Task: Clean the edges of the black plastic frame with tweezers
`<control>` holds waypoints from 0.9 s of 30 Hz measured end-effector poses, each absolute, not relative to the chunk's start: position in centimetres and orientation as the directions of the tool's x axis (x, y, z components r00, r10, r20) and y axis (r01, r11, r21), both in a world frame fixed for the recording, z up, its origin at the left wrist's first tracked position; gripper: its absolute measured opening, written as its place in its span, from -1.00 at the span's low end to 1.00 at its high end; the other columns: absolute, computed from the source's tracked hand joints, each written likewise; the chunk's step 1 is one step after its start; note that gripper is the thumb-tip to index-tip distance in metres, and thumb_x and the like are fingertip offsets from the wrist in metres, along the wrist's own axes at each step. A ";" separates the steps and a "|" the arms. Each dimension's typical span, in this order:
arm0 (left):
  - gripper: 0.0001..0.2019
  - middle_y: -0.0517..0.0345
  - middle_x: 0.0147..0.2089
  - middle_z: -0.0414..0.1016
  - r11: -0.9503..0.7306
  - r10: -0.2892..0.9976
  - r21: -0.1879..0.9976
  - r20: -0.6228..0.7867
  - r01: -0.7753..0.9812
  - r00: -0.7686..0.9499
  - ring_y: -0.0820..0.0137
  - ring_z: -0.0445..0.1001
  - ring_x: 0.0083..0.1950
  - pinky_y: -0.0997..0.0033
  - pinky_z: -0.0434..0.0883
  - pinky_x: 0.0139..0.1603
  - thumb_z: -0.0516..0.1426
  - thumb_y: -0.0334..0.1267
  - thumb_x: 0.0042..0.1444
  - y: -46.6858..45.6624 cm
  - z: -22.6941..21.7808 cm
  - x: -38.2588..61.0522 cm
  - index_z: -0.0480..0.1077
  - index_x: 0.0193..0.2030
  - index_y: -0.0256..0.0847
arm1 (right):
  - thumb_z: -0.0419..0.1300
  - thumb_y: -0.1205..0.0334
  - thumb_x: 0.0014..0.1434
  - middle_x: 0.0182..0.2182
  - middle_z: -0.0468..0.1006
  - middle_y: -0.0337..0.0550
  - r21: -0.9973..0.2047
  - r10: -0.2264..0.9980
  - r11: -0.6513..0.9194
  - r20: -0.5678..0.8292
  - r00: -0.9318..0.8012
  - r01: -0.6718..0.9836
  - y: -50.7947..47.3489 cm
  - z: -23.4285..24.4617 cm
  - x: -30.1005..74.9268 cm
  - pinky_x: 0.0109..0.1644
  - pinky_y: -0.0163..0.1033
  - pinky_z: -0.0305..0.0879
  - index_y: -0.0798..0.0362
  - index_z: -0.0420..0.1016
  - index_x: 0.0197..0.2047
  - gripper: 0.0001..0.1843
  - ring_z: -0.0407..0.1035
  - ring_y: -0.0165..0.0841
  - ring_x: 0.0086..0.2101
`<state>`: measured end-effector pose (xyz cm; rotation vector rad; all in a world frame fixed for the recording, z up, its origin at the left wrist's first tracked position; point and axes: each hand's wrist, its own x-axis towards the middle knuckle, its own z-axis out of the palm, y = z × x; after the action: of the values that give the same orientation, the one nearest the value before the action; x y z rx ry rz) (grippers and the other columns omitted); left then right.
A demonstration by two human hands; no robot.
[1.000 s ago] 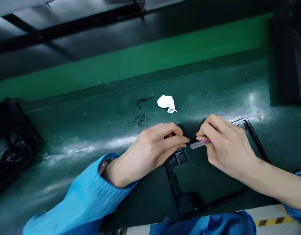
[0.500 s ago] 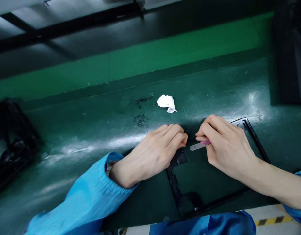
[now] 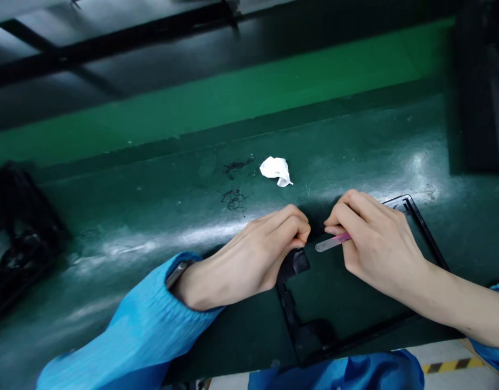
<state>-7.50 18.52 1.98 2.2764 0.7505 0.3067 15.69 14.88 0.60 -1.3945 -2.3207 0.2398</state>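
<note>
A thin black rectangular frame [image 3: 289, 310] lies on the green table, its far side partly covered by both hands. My left hand [image 3: 265, 254] is closed at its far left corner, thumb and fingers pinched on the frame's edge; the fingertips' exact contact is hidden. In my right hand [image 3: 373, 238], closed above the frame's far side, is a slim flat tool [image 3: 328, 244] with a rounded grey end and a pink part. That grey end points left, towards my left hand. The tool's other end is hidden by my fingers.
Beyond my hands lie a crumpled white scrap [image 3: 276, 170] and small heaps of black shavings [image 3: 233, 200]. Dark items [image 3: 19, 233] stand at the left edge, and a dark box-like object [image 3: 483, 92] at the far right. The table's near edge runs by my body.
My left hand has turned slightly, and its thumb now shows pressed near the frame's corner. My right hand and the tool have hardly moved.
</note>
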 end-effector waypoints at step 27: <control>-0.80 -0.01 -0.18 0.50 -0.867 0.494 0.169 0.155 0.469 0.856 0.28 0.40 -0.29 0.26 0.42 -0.27 -0.02 -0.44 0.49 18.1 1.6 -6.9 0.43 -0.09 -0.36 | 0.08 0.62 0.21 -0.32 0.46 -0.14 -0.331 0.864 0.496 0.282 -0.418 0.803 15.0 0.5 15.7 -0.36 -0.22 0.18 0.10 0.44 -0.31 -0.75 0.32 -0.35 -0.38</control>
<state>-6.87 18.08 1.62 2.9046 0.7568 0.2928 15.67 14.98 0.53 -1.3801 -2.3319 0.2011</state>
